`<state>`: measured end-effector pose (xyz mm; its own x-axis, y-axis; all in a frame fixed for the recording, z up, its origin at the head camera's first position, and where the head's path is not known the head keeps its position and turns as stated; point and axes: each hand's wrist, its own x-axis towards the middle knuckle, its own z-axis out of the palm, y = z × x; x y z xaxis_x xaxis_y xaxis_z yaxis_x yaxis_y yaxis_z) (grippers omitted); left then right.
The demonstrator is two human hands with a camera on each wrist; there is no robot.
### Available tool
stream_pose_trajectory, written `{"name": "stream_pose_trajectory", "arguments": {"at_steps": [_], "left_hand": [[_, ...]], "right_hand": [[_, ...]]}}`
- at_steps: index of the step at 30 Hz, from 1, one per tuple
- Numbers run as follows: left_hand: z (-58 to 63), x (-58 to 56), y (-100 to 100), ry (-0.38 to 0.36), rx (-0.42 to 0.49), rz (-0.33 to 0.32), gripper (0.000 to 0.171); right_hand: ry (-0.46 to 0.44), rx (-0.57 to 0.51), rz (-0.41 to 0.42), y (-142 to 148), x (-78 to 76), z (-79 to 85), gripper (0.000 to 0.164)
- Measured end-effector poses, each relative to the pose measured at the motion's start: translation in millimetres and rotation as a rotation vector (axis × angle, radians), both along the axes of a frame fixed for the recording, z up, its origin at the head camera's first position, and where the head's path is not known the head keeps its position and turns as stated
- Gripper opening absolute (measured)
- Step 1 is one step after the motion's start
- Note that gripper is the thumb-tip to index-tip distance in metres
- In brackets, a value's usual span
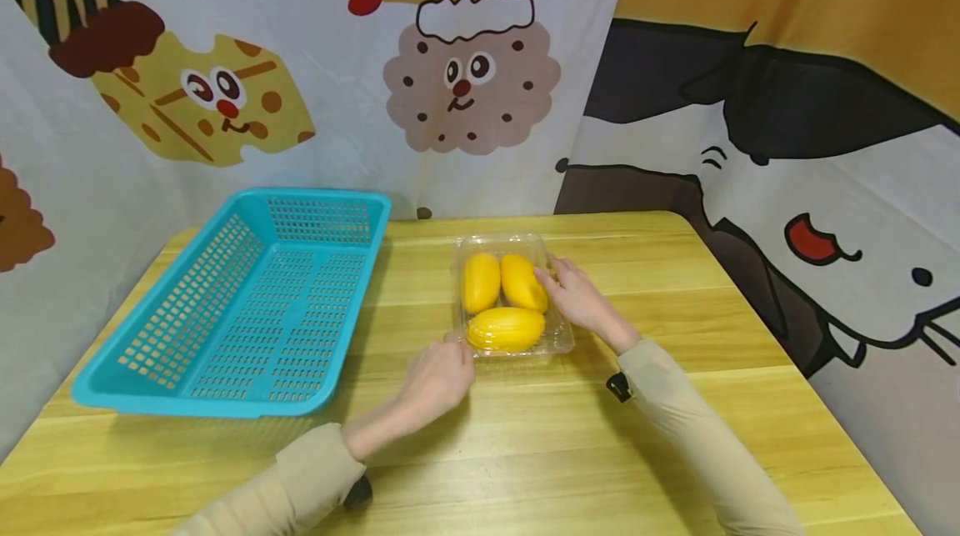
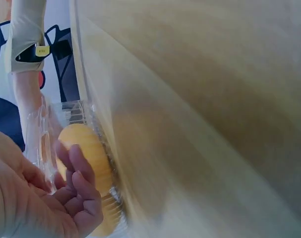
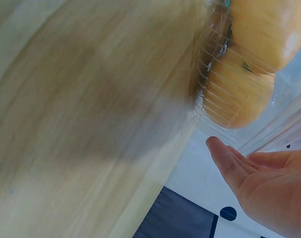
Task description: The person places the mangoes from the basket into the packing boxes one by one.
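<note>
A clear plastic clamshell box (image 1: 557, 343) sits on the table with three yellow mangoes (image 1: 507, 329) inside, two side by side at the back and one crosswise in front. My left hand (image 1: 438, 375) pinches the box at its front left corner; its other fingers are curled in the left wrist view, beside a mango (image 2: 88, 148). On the right side of the box rests my right hand (image 1: 581, 296), its fingers extended along the lid edge. In the right wrist view that hand (image 3: 269, 181) lies close against the clear plastic.
A large turquoise plastic basket (image 1: 300, 307) with perforated walls stands left of the box. The wooden table (image 1: 525, 453) runs back to a printed cloth curtain (image 1: 315, 19) with cartoon figures, which also hangs along the right side.
</note>
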<state>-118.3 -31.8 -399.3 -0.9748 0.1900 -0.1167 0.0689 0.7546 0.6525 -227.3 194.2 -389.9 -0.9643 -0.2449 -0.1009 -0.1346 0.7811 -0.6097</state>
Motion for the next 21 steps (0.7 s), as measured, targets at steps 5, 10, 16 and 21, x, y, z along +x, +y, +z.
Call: {"name": "stream_pose_trajectory", "arguments": {"at_steps": [5, 10, 16, 21], "left_hand": [[0.8, -1.3, 1.8, -0.1, 0.121, 0.055, 0.041], [0.8, -3.2, 2.9, -0.161, 0.209, 0.084, 0.033], [1.6, -5.4, 1.7, -0.19, 0.256, 0.094, 0.015], [4.8, -8.2, -1.9, -0.189, 0.19, 0.075, 0.022]], "right_hand": [[0.008, 0.006, -0.001, 0.1, -0.2, -0.2, 0.071], [0.004, 0.01, -0.004, 0.3, 0.0, -0.5, 0.068], [0.002, 0.008, -0.008, -0.4, 0.7, 0.8, 0.066], [-0.005, 0.019, -0.014, -0.8, 1.3, 2.0, 0.067]]}}
